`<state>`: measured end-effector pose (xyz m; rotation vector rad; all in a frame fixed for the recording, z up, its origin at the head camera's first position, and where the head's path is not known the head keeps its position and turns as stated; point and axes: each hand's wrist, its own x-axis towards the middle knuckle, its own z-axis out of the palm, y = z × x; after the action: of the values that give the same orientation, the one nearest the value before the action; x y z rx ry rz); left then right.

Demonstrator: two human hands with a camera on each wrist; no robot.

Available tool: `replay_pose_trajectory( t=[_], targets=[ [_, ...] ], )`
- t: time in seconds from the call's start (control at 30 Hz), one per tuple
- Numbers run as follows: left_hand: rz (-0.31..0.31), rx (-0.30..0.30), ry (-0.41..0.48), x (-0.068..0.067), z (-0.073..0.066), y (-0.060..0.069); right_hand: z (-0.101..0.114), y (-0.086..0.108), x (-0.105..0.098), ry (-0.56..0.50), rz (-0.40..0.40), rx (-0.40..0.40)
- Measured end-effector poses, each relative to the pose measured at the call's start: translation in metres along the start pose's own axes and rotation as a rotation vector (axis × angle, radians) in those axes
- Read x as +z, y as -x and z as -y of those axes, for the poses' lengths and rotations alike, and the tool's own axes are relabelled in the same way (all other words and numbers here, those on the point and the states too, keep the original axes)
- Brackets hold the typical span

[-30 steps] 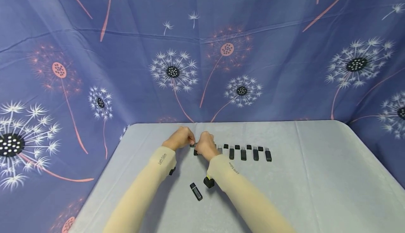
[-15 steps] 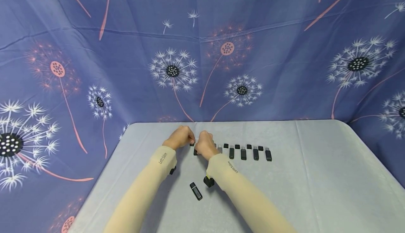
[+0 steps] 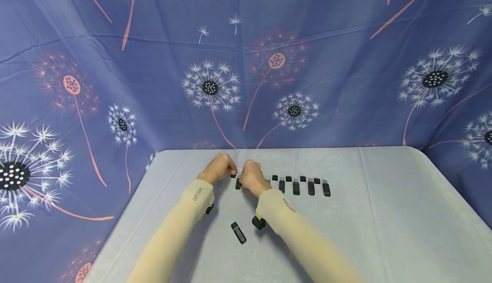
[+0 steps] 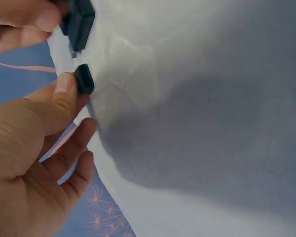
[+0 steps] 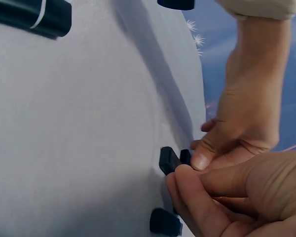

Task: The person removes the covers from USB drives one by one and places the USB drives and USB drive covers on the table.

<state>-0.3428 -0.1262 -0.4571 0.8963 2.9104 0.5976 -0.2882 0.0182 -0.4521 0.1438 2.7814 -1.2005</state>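
Note:
My left hand (image 3: 219, 168) pinches a small black cap (image 4: 84, 79) between thumb and finger at the table's far side. Just right of it, my right hand (image 3: 252, 177) grips a black USB stick (image 3: 238, 183) by its body. In the left wrist view a bit of the metal plug shows at the end of the stick (image 4: 81, 24), apart from the cap. The right wrist view has stick (image 5: 168, 160) and cap (image 5: 185, 157) close side by side. Nearer me lies a capped USB stick (image 3: 238, 232) with a pale band.
Rightward from my right hand runs a row of uncapped USB sticks (image 3: 296, 187), several small black caps (image 3: 288, 179) behind them. Part of that row is hidden by the hand. A dandelion-print cloth (image 3: 246, 103) hangs behind the pale table (image 3: 346, 231).
My right hand has shifted slightly right, and more of the USB stick beside its fingers shows. The left hand stays nearly still with the cap.

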Motion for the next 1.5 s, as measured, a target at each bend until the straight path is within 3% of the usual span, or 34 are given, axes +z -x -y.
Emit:
replay_pose_trajectory(
  t=[0.17,0.33,0.5,0.8,0.93,1.13,1.3,1.5],
  targets=[
    [-0.018,0.025,-0.001,0.003,0.002,0.001,-0.007,0.008,-0.015,-0.035,0.003,-0.045],
    [-0.031,0.011,-0.006,0.005,0.002,0.001,-0.012,0.018,-0.032,-0.102,0.014,-0.022],
    [-0.056,0.012,-0.008,0.007,0.002,0.003,-0.020,0.031,-0.042,-0.102,0.002,-0.050],
    [-0.066,0.003,-0.035,0.006,-0.001,0.012,-0.035,0.056,-0.058,-0.158,0.003,-0.062],
    [-0.083,-0.027,-0.045,0.006,-0.005,0.019,-0.038,0.065,-0.062,-0.198,0.019,-0.067],
    [-0.173,-0.092,-0.071,0.003,-0.018,0.035,-0.044,0.082,-0.068,-0.155,-0.055,-0.231],
    [-0.285,-0.041,-0.098,-0.001,-0.034,0.056,-0.052,0.100,-0.072,-0.138,-0.156,-0.354],
    [-0.298,-0.028,-0.107,0.002,-0.060,0.091,-0.071,0.127,-0.076,-0.096,-0.254,-0.406]
  ],
)
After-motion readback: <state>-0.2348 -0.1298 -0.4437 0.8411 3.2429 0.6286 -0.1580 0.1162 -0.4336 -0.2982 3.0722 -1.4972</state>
